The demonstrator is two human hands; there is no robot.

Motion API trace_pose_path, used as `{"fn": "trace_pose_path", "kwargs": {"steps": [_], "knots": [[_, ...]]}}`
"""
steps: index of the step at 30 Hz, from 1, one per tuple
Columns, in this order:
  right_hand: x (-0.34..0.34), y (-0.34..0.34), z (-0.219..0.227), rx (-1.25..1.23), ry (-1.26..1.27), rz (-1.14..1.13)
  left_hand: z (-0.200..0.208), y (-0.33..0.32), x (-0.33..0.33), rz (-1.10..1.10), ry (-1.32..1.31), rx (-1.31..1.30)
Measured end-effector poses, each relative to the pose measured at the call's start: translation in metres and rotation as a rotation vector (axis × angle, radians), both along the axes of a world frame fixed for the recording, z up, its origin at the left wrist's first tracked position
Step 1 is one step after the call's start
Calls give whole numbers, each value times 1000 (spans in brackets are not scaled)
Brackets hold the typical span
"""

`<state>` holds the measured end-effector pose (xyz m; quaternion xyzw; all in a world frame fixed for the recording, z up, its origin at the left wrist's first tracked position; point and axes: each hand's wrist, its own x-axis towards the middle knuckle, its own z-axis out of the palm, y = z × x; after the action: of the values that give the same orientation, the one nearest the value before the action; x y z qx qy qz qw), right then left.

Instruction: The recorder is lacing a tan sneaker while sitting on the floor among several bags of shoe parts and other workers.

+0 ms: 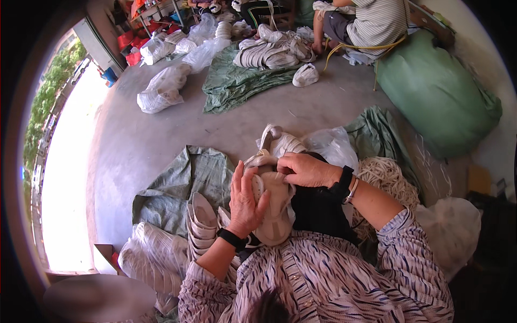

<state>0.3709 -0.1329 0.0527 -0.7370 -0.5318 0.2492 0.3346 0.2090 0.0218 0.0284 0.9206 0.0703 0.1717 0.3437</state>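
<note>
A cream-white shoe upper [273, 229] rests against my lap, its rounded toe pointing toward me. My left hand [245, 202] lies along its left side, the long fingers stretched and the thumb on top, steadying it. At the upper's far right edge, the fingers of my right hand [309, 169] are bent in a pinch; whether a lace is between them I cannot make out. Just beyond, more pale uppers [288, 145] lie beside a rounded grey piece [276, 132]. A nested stack of uppers [202, 229] stands left of my left forearm.
Right of my lap lies a heap of off-white laces [385, 180]. Plastic bags [156, 250] and green woven sheets [183, 172] surround me. Across the floor are piled uppers [274, 51], a big green sack [436, 91] and a seated person in a striped shirt [379, 21].
</note>
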Motion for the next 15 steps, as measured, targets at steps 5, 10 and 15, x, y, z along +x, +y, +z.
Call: {"fn": "trace_pose_path", "kwargs": {"steps": [5, 10, 15], "knots": [[-20, 9, -10, 198, -63, -296, 8, -17, -11, -28, 61, 58], [-42, -8, 1, 383, -420, -278, -13, -17, -48, 6, 141, -88], [-26, -8, -4, 316, -251, -148, -4, -26, -105, -17, 280, -6]]}}
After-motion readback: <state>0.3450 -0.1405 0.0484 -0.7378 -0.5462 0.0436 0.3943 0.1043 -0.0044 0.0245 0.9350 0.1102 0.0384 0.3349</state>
